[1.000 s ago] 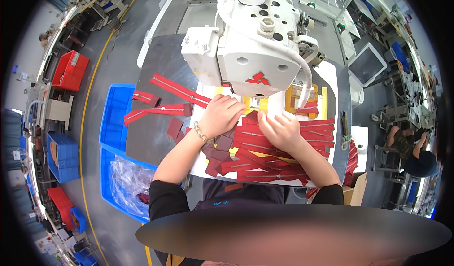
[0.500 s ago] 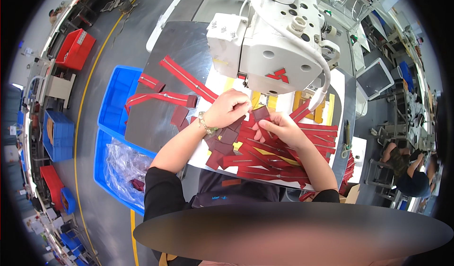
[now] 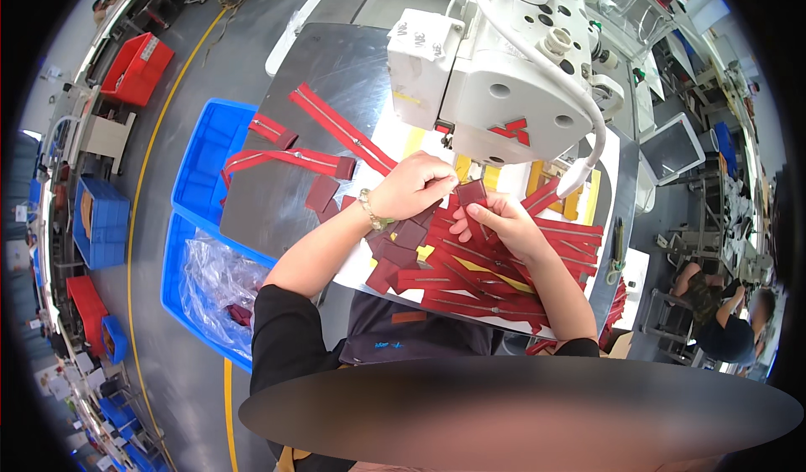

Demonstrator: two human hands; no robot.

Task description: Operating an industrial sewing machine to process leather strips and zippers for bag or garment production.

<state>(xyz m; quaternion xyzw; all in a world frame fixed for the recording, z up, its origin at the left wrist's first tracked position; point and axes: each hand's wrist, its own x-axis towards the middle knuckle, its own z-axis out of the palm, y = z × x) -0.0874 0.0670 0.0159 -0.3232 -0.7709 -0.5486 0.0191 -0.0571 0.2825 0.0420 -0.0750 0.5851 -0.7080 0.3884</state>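
Note:
Between finger and thumb of my right hand is a small square maroon fabric patch, raised above the pile of red zippers. Close to the patch's left edge, my left hand is closed in a pinch; whatever its fingertips hold is too small to make out. Loose maroon patches lie below my left wrist. Both hands are just in front of the white sewing machine head.
Separate red zippers lie on the dark metal table plate at left. Blue bins stand beside it, one with clear plastic inside. Thread snips rest at the right edge. A person sits far right.
The whole view has shifted slightly, so the machine sits farther right. My hands remain at the patch, which is turned a little; the left fingertips are slightly higher.

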